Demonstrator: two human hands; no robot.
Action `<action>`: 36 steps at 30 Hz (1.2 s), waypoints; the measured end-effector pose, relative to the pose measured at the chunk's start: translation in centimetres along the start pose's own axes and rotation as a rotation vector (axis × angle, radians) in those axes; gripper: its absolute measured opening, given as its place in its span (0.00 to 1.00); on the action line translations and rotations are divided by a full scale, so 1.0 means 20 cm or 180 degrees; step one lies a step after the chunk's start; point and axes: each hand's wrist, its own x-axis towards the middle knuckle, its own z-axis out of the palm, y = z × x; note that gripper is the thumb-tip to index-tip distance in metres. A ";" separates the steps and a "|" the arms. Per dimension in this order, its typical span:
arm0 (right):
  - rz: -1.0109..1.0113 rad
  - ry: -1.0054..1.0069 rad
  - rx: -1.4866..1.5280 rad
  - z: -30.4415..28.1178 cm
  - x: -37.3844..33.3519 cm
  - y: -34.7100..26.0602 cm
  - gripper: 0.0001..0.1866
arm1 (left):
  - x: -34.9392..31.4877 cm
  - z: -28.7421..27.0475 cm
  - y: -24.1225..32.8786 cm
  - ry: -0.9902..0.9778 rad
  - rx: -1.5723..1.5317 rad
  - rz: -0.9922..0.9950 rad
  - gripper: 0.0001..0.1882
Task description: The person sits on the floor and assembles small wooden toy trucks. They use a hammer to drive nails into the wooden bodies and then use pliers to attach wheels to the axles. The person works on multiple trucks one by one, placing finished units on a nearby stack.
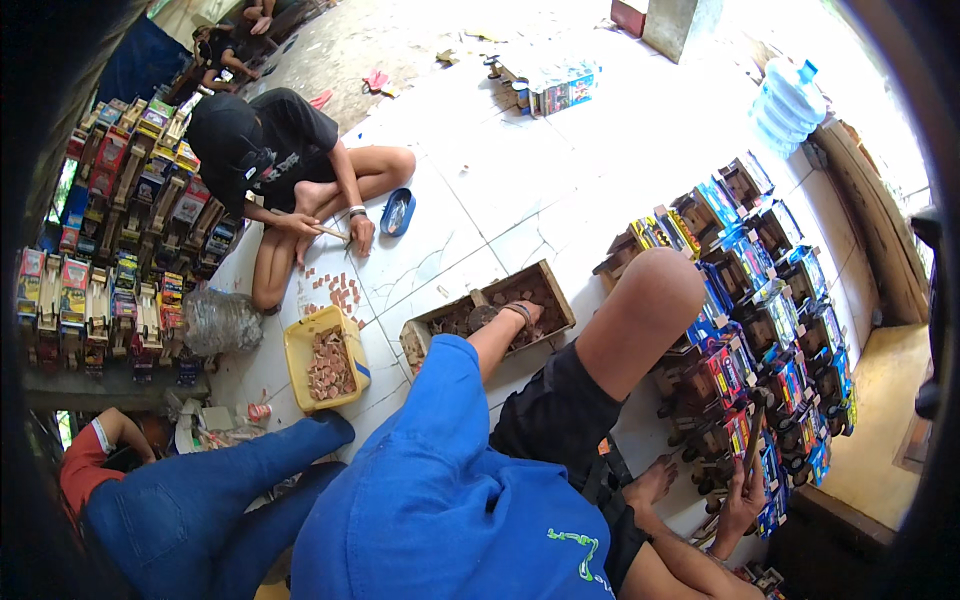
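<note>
My left hand (528, 310) reaches down into a divided wooden box (411, 345) of small dark pieces. Its fingers are hidden among the pieces, so I cannot tell what they grip. Near the wrist, a round dark disc (482, 318) shows at the box's middle. At the lower right, my right hand (739, 503) is closed around the handle of what looks like a hammer (755, 432), held upright beside rows of colourful wooden toy trucks (730, 370).
A yellow tub (296, 362) of small brown pieces stands left of the box, with loose pieces (343, 290) beyond it. Another person (290, 150) sits cross-legged; someone in jeans (190, 510) is at lower left. More toy trucks (130, 190) are stacked left. A water jug (788, 105) stands far right.
</note>
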 end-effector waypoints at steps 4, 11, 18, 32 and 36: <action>-0.0023 -0.0030 -0.0141 0.00 0.00 -0.03 0.21 | 0.04 -0.02 0.01 -0.0228 -0.0098 -0.0001 0.34; 0.0205 -0.0178 0.0232 0.00 0.00 -0.10 0.22 | -0.07 -0.12 0.08 -0.0300 -0.0195 0.0058 0.25; -0.0101 0.0036 -0.0176 0.02 -0.01 -0.04 0.21 | -0.22 -0.33 0.10 -0.0222 -0.0626 0.0118 0.20; -0.0507 0.0158 0.0635 0.12 0.19 -0.43 0.18 | -1.39 -1.52 0.78 -0.0334 -0.3174 0.1952 0.11; 0.0035 -0.0511 0.1074 0.04 0.30 -0.65 0.18 | -1.38 -1.65 1.29 -0.0358 -0.2589 0.2906 0.11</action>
